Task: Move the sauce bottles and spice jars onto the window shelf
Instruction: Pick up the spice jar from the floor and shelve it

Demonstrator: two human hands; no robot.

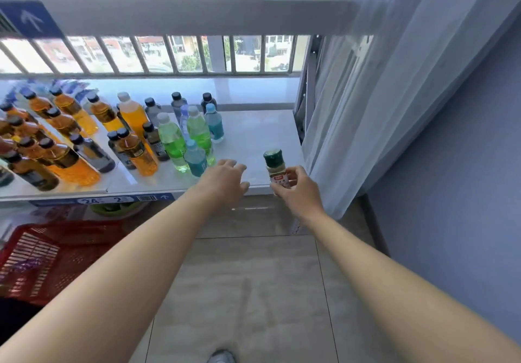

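- The right hand (296, 186) is holding a small spice jar (276, 168) with a green lid. The fingers are curling around the low part of the jar, so the lid is staying free and the jar is staying upright.
- The jar is sitting at the front edge of the shelf (253, 131), near the curtain (352, 109). I cannot tell if its bottom is touching the shelf yet.
- The left hand (225, 178) is holding nothing. Its fingers are loose and spread out over the front edge of the shelf, just beside the jar.
- The drink bottles (172, 140) are standing in rows on the shelf, farther from the curtain than the jar. The bare spot by the jar looks like the place for new things.
- I think the jar is going down there, because it will not bump the bottles.
- A red basket (42, 258) is sitting below the shelf. What is inside is too blurry to tell.
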